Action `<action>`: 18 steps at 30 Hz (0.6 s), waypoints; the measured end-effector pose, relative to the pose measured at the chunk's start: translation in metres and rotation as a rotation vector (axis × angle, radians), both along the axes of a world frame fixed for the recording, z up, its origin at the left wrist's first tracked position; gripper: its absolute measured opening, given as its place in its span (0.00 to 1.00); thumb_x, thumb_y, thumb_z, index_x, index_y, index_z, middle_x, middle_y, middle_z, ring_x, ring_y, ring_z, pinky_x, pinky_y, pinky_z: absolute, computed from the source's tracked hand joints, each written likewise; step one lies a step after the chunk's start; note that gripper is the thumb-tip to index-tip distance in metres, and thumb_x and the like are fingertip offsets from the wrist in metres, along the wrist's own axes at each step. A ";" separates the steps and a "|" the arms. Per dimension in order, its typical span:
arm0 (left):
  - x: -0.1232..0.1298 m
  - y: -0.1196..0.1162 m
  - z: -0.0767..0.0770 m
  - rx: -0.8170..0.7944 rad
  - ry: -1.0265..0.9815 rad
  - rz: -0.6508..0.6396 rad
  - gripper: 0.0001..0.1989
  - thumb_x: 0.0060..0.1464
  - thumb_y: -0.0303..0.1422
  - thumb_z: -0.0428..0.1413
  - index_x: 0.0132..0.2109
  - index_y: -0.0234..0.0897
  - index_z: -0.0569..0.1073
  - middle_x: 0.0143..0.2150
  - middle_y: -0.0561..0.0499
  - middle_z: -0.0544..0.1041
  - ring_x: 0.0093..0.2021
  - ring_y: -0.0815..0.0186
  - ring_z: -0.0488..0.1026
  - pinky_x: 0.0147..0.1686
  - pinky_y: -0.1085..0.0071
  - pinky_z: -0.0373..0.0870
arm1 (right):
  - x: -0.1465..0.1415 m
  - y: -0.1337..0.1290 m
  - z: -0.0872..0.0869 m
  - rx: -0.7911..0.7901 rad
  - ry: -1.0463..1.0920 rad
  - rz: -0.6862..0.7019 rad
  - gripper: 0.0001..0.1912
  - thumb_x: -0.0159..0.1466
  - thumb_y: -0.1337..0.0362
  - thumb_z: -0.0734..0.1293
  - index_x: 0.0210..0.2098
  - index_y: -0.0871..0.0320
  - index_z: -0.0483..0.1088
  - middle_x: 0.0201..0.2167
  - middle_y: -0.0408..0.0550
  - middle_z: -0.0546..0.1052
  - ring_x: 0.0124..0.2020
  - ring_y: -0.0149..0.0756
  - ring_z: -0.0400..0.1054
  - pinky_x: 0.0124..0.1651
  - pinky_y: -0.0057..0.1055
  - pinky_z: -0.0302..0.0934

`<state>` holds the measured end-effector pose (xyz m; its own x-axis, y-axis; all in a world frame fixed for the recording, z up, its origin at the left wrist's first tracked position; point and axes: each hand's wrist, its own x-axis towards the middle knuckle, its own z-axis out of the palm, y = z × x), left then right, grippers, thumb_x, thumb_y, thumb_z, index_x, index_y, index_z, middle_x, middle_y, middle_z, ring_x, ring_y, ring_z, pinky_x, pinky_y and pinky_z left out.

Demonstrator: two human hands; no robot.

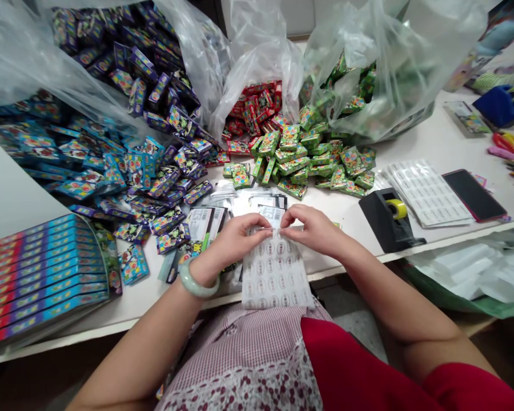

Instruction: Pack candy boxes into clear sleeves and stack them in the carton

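A white sheet of oval stickers [276, 274] hangs over the table's front edge toward my lap. My left hand [247, 231], below a pale green bangle [199, 285], pinches its top edge between thumb and fingers. Close beside it, my right hand [307, 228] is also closed in a pinch at that edge; whether a single sticker is between the fingertips is too small to tell. Under and behind my hands lie clear printed packets [270, 212]. More packets [201, 225] lie left of my left hand.
Small boxes in blue [132, 168], purple [171, 220], red [257, 108] and green [291, 151] spill from plastic bags. Stacked coloured boxes [47, 274] stand at left. To the right are a tape dispenser [383, 220], more sticker sheets [426, 191] and a phone [474, 194].
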<state>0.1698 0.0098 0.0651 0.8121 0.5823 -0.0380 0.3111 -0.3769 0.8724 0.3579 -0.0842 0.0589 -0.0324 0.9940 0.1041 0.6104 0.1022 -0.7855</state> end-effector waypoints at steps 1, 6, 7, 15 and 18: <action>0.000 0.000 0.000 0.002 0.001 -0.001 0.05 0.53 0.34 0.57 0.34 0.37 0.74 0.33 0.52 0.78 0.34 0.68 0.72 0.40 0.68 0.69 | -0.001 -0.001 -0.001 -0.003 0.016 -0.008 0.04 0.59 0.70 0.68 0.29 0.57 0.68 0.30 0.43 0.73 0.35 0.33 0.67 0.39 0.31 0.59; 0.000 0.000 -0.001 -0.001 0.001 0.000 0.05 0.52 0.34 0.57 0.33 0.37 0.74 0.32 0.52 0.77 0.34 0.68 0.72 0.40 0.68 0.69 | -0.002 -0.002 -0.005 -0.047 0.206 -0.048 0.03 0.59 0.69 0.67 0.33 0.57 0.68 0.31 0.43 0.74 0.35 0.32 0.68 0.39 0.30 0.61; 0.000 0.000 0.000 0.001 -0.002 -0.001 0.05 0.52 0.34 0.57 0.33 0.37 0.74 0.32 0.52 0.77 0.34 0.68 0.72 0.40 0.68 0.69 | -0.002 -0.002 -0.005 -0.056 0.239 -0.043 0.03 0.59 0.68 0.67 0.34 0.57 0.69 0.32 0.43 0.74 0.35 0.33 0.68 0.40 0.31 0.62; 0.001 0.002 0.007 0.046 -0.040 0.004 0.05 0.52 0.34 0.58 0.33 0.37 0.74 0.32 0.52 0.78 0.34 0.68 0.72 0.39 0.70 0.69 | -0.003 -0.004 0.003 -0.019 0.270 -0.062 0.02 0.59 0.69 0.67 0.31 0.57 0.69 0.30 0.42 0.74 0.34 0.32 0.69 0.39 0.30 0.63; 0.002 0.003 0.006 0.039 -0.034 0.012 0.06 0.52 0.35 0.58 0.33 0.36 0.75 0.31 0.52 0.77 0.33 0.68 0.72 0.38 0.70 0.69 | -0.003 -0.005 0.003 0.038 0.154 -0.060 0.05 0.59 0.72 0.65 0.32 0.56 0.70 0.31 0.43 0.74 0.34 0.32 0.69 0.39 0.30 0.62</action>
<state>0.1719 0.0129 0.0715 0.8053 0.5927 0.0124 0.2864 -0.4073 0.8672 0.3547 -0.0889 0.0616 0.0462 0.9890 0.1408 0.4893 0.1005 -0.8663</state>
